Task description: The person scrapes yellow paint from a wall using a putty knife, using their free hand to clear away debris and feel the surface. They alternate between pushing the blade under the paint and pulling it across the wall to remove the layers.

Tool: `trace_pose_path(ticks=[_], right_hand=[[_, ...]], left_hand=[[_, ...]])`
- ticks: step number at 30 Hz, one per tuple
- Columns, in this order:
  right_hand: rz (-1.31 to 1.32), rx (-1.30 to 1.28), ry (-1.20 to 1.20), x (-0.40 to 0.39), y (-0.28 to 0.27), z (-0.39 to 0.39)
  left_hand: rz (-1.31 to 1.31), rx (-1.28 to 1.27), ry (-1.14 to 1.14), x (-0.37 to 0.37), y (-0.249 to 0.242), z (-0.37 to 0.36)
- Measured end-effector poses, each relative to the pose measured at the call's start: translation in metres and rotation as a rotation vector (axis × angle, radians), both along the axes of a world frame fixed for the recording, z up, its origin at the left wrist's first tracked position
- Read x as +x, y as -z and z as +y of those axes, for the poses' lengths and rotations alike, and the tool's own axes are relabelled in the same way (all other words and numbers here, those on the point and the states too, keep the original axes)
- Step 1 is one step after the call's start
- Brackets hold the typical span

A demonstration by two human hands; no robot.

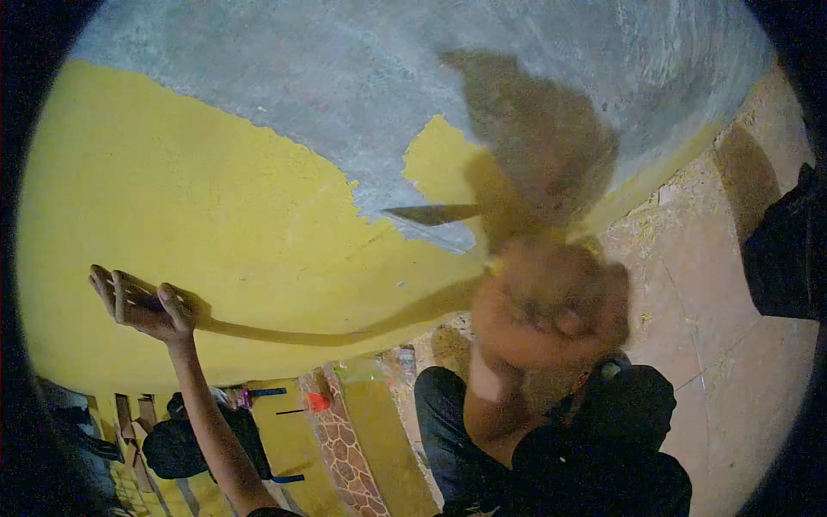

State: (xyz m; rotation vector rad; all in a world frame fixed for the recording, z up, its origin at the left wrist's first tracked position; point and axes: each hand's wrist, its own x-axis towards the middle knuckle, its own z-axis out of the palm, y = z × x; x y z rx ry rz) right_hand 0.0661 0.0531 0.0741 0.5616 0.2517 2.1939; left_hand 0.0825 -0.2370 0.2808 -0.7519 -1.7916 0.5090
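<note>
A wall with yellow paint point(233, 224) fills most of the view, and a wide area of bare grey surface point(301, 69) with ragged edges shows above the paint. My right hand point(560, 302), blurred by motion, is closed in front of the lower part of the wall. A dark, tapering blade, apparently a scraper point(439, 214), lies at the border of yellow and grey; its handle is hidden in or behind that hand. My left hand point(142, 306) is raised at the far left, fingers apart and holding nothing, at or very near the yellow wall.
Pale floor tiles point(698, 319) run along the wall's foot, with yellow flakes point(642, 228) scattered near it. A dark bag-like object point(784, 250) stands at the right. My bent knees are below. Behind my left arm are a black object point(172, 448) and a red item point(319, 402).
</note>
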Motion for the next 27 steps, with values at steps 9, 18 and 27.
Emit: trace_pose_path(ticks=[9, 18, 27], right_hand=[[-0.201, 0.060, 0.035, 0.012, -0.007, 0.000], [-0.229, -0.012, -0.107, 0.010, 0.013, 0.009], [-0.111, 0.013, 0.054, -0.003, 0.009, 0.008]], left_hand=[[-0.018, -0.009, -0.005, 0.002, -0.004, -0.003], [-0.051, 0.007, 0.005, 0.002, 0.003, 0.002], [-0.034, -0.005, 0.017, 0.000, -0.001, 0.002]])
